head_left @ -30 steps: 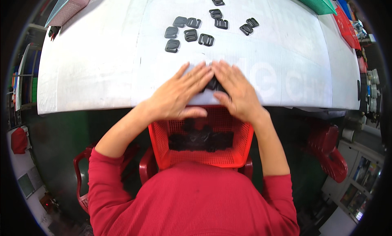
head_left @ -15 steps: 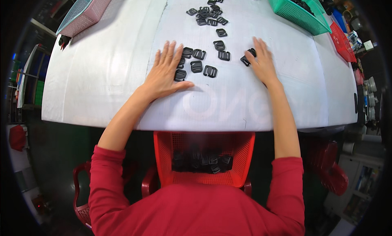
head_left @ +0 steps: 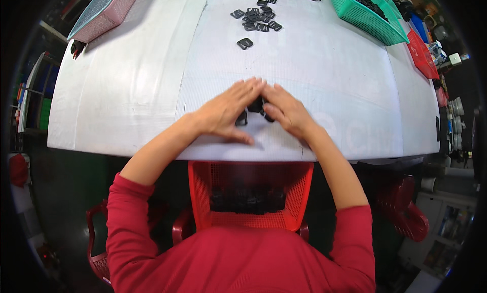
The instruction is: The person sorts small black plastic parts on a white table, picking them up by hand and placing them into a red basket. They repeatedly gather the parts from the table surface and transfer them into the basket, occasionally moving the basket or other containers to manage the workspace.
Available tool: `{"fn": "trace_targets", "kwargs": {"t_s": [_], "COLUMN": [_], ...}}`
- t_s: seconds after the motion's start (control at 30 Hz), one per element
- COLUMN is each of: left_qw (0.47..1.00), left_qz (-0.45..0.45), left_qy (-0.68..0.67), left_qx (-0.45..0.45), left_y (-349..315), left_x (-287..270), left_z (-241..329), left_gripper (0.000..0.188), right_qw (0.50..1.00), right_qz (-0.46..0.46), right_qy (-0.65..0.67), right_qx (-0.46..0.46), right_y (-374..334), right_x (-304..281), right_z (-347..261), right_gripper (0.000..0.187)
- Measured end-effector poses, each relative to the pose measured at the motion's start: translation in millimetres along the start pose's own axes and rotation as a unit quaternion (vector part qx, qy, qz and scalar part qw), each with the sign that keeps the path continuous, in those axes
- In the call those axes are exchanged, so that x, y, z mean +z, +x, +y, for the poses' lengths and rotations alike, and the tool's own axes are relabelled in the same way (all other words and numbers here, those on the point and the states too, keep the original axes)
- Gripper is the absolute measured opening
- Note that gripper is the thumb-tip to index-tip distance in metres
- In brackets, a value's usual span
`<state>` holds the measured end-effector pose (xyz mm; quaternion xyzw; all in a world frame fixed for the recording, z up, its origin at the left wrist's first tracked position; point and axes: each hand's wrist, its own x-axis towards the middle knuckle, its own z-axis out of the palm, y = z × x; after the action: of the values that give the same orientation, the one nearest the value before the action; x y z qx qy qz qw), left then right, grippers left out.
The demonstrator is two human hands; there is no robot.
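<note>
Several black plastic strap buckles [head_left: 255,105] are gathered between my two hands on the white tabletop, partly hidden by the fingers. My left hand [head_left: 225,110] lies along their left side with its fingers stretched out and thumb apart. From the right, my right hand [head_left: 288,110] cups them, fingers extended; the fingertips of both hands meet at the far side. Below the near table edge, a red plastic basket [head_left: 304,191] in front of my body holds more black buckles [head_left: 246,199]. One loose buckle [head_left: 245,43] lies beyond my hands.
Farther up the table is a loose pile of black buckles [head_left: 259,20], with others behind it. A green basket [head_left: 350,14] of black pieces stands at the far right, next to a red tray [head_left: 422,54]. A pink basket [head_left: 104,21] sits far left.
Both hands have come together and nearer the table edge, sweeping the scattered buckles into one group between them. The loose buckle beyond them has shifted left.
</note>
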<state>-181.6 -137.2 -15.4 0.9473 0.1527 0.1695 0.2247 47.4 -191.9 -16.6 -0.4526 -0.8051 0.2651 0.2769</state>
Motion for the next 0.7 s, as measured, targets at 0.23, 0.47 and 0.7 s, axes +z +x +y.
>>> {"fn": "trace_targets", "kwargs": {"t_s": [0.23,0.47,0.7], "left_qw": [0.981,0.987,0.916], "left_qz": [-0.092,0.055,0.281], "left_qy": [-0.16,-0.128,-0.01], "left_qx": [0.065,-0.082,-0.288], "left_y": [-61,-26,63], "left_x": [11,-44,-32], "left_z": [80,-6,-130], "left_gripper": [0.108,0.069,0.055], "right_qw": [0.994,0.999,0.95], "right_qz": [-0.085,0.018,0.239], "right_qy": [0.049,-0.008,-0.155], "right_qx": [-0.057,-0.048,0.129], "right_y": [-89,-10,187], "right_x": [17,-48,-78], "right_z": [-56,2,197], "right_gripper": [0.045,0.033,0.056]}}
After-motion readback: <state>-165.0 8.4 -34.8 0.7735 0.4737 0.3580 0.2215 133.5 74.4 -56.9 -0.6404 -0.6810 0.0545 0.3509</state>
